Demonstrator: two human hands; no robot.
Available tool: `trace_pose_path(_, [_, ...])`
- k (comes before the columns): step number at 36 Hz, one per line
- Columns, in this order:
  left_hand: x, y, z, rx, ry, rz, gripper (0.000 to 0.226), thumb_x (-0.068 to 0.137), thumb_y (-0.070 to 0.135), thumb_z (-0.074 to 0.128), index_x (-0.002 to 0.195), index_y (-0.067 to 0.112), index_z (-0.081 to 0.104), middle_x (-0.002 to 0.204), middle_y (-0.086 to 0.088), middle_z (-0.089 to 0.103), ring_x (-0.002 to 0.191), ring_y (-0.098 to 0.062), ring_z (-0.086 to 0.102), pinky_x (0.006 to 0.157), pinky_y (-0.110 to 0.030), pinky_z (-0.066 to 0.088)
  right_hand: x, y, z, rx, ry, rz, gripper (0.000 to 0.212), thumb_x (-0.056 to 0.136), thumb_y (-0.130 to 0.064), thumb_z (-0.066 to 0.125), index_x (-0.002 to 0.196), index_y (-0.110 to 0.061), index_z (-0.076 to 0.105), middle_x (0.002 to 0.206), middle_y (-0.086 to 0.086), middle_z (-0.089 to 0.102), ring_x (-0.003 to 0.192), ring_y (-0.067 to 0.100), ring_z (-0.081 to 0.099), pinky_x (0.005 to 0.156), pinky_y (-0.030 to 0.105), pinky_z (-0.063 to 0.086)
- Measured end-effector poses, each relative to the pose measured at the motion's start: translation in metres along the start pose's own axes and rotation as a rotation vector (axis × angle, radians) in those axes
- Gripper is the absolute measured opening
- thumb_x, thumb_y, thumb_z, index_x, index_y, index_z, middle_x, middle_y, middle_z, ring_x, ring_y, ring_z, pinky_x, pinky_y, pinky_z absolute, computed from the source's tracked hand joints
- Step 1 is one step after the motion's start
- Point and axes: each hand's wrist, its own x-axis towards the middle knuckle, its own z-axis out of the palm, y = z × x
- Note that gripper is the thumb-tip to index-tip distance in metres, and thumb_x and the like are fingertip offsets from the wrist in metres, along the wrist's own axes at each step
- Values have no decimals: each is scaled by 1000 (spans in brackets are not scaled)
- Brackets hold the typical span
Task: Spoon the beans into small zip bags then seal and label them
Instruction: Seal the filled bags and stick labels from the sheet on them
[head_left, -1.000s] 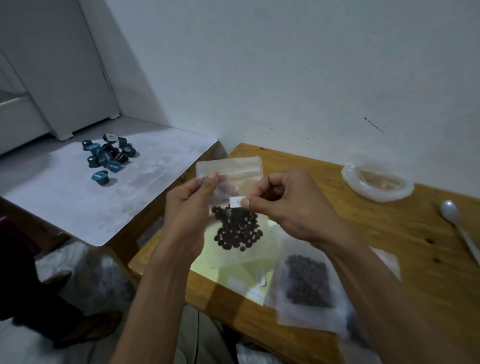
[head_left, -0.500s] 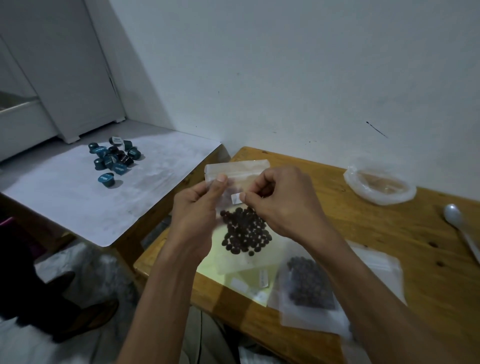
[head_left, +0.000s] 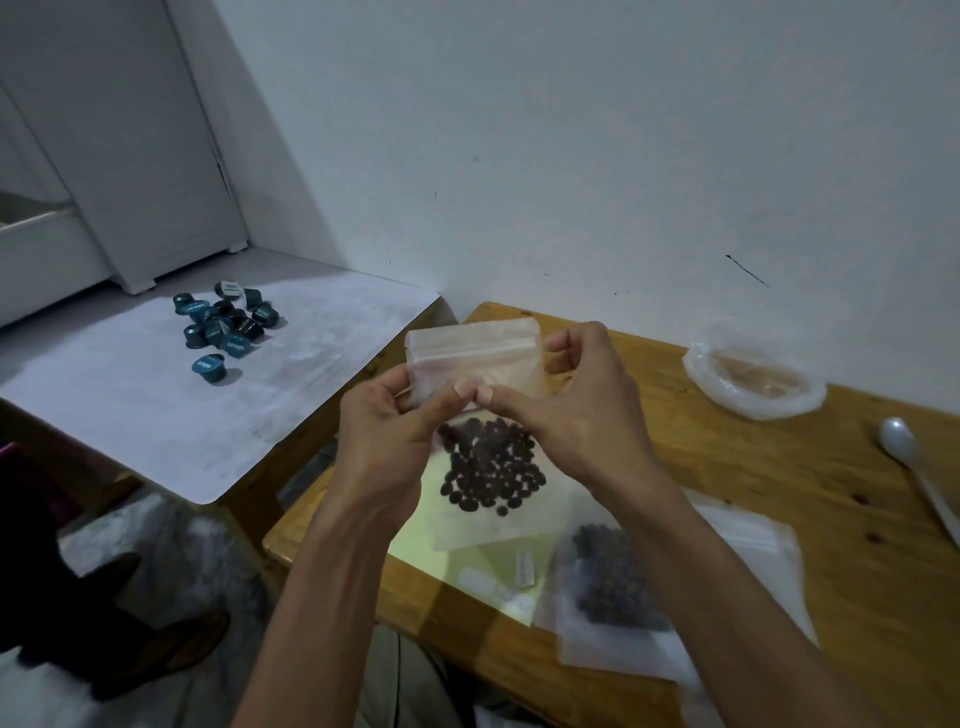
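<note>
Clear plastic forms the small zip bag (head_left: 475, 364) that is held up above the wooden table (head_left: 779, 493), with dark beans (head_left: 491, 465) gathered in its lower half. The bag is pinched by the left hand (head_left: 384, 447), whose thumb lies on the front face, and by the right hand (head_left: 566, 410), whose thumb meets the left thumb just above the beans while its fingers curl behind the bag's right edge. A label appears to be pressed on beneath the two thumbs, though the sticker itself is hidden, so this is offered as a judgement. For the step to be done well, the film should be kept taut between the hands, the label smoothed outward from its middle so that no crease is trapped, and the beans left low so that a flat surface is given. The zip strip near the top should be checked along its whole length, since it cannot be told whether it is fully closed. On the table lie a yellow label sheet (head_left: 483, 577), another filled bag (head_left: 618, 587), a white spoon (head_left: 906, 457) and a plastic-lined bowl (head_left: 753, 376).
</note>
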Motion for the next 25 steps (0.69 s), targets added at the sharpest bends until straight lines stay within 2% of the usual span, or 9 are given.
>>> trace_pose_path(3, [2, 1, 3, 8, -33, -1, 56, 66, 12, 80, 118, -4, 65, 108, -21, 74, 103, -38, 72, 93, -48, 56, 6, 6, -1, 375, -130, 118, 72, 63, -26, 95, 119, -23, 49, 99, 3, 74, 87, 15, 73, 76, 33, 61])
trace_pose_path(6, [5, 1, 9, 57, -28, 19, 59, 61, 12, 83, 116, -2, 66, 102, -19, 76, 96, -35, 74, 82, -42, 59, 10, 10, 2, 585, -118, 150, 72, 64, -7, 93, 122, -13, 52, 92, 10, 78, 82, 21, 77, 76, 39, 63])
trace_pose_path(9, [10, -1, 14, 104, 12, 44, 56, 59, 10, 84, 112, 0, 67, 96, -15, 78, 88, -29, 76, 69, -30, 59, 13, 13, 4, 604, -91, 147, 66, 66, -5, 91, 121, -12, 55, 93, 8, 78, 82, 20, 77, 77, 39, 63])
trace_pose_path(11, [15, -4, 17, 120, 30, 38, 57, 56, 11, 85, 109, 1, 68, 95, -14, 78, 88, -29, 76, 74, -35, 60, 15, 17, 4, 560, -91, 145, 56, 71, -8, 89, 117, -13, 59, 93, 7, 78, 83, 20, 77, 78, 41, 63])
trace_pose_path(13, [22, -6, 20, 138, 40, 36, 49, 62, 4, 85, 109, 1, 69, 95, -14, 78, 90, -31, 76, 81, -40, 60, 19, 22, 1, 492, -113, 132, 42, 77, -12, 86, 112, -15, 62, 93, 5, 78, 83, 18, 76, 78, 40, 63])
trace_pose_path(16, [34, -10, 22, 165, 58, 37, 44, 69, -7, 81, 111, 1, 69, 96, -14, 78, 91, -32, 75, 85, -43, 60, 24, 28, -4, 435, -152, 128, 29, 83, -13, 81, 107, -15, 65, 93, 3, 77, 81, 14, 75, 67, 25, 59])
trace_pose_path(18, [45, -13, 25, 188, 56, 26, 44, 70, -7, 81, 111, 0, 69, 97, -15, 78, 93, -35, 75, 88, -49, 59, 29, 31, -6, 479, -142, 144, 27, 84, -9, 79, 107, -13, 65, 92, 4, 78, 81, 16, 75, 63, 22, 57])
trace_pose_path(21, [64, -16, 31, 287, 17, -14, 41, 74, 1, 83, 112, 4, 69, 97, -12, 78, 93, -34, 74, 89, -55, 58, 45, 37, -6, 561, -56, 180, 28, 82, -7, 80, 103, -14, 65, 91, 5, 78, 80, 18, 76, 64, 29, 60])
trace_pose_path(25, [93, -24, 36, 406, -20, -69, 56, 71, 0, 86, 121, 7, 62, 91, -11, 73, 83, -28, 72, 72, -44, 58, 77, 50, -1, 515, 100, 223, 29, 78, -13, 85, 96, -22, 64, 90, -1, 75, 78, 12, 73, 64, 27, 59])
